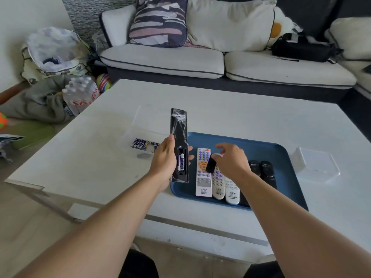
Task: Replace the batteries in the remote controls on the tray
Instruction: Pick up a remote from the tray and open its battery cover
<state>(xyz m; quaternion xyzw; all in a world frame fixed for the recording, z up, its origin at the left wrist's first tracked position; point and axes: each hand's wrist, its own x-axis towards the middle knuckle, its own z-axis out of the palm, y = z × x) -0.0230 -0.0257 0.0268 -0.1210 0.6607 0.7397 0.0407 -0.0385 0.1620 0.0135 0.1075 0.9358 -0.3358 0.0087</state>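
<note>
White and glossy, the low table (241, 117) fills the middle of the frame, with a pale sofa (200, 61) across the top and bags and a pack of water bottles (81, 95) on the floor at upper left. A blue tray (261, 149) sits at centre right, holding three light remotes (216, 177) side by side and two dark remotes (263, 169) to their right, partly hidden behind the right forearm. The left hand (163, 163) grips a long black remote (178, 145) from the side, back up and raised over the tray's left edge, probably so the open compartment faces the camera; two batteries (180, 161) lie seated in it. Whether those cells are the old ones or fresh ones cannot be told. The right hand (230, 159) hovers over the light remotes, its fingers pinching a small black piece, seemingly the battery cover (210, 165); its shape is mostly masked by the fingers. Spare batteries (139, 143) lie in a row at centre left of the table, inside what looks like a clear shallow container (140, 121) whose edges are faint. Clear wrap seems to cling to the black remote's upper end. At far right stands a clear plastic box (315, 165), contents not discernible.
</note>
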